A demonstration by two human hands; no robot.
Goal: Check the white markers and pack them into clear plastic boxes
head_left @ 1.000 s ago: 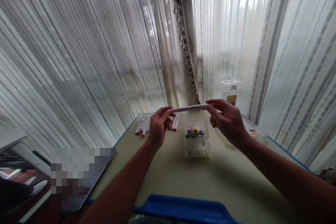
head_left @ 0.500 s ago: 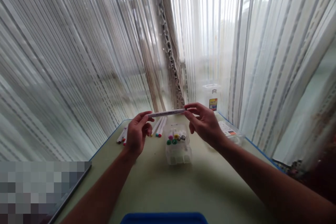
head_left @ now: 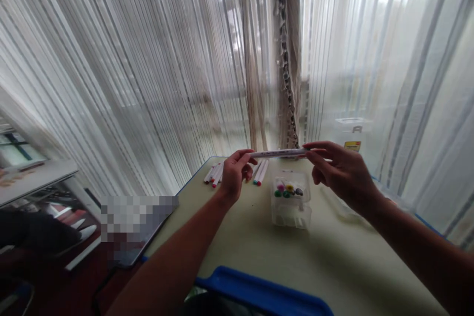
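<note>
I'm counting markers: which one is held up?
The slim white marker held between the left hand and right hand; the other markers, coloured ends showing, lie on the pale table or sit in the clear plastic case.

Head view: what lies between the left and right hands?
In the head view, a marker spans the gap, one end in the left hand, the other in the right hand.

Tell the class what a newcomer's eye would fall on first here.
Probably the white marker, held between the left hand and the right hand above the table. Lower in view, a clear case holds bright-ended pens. Pale striped curtains fill the background.
</note>
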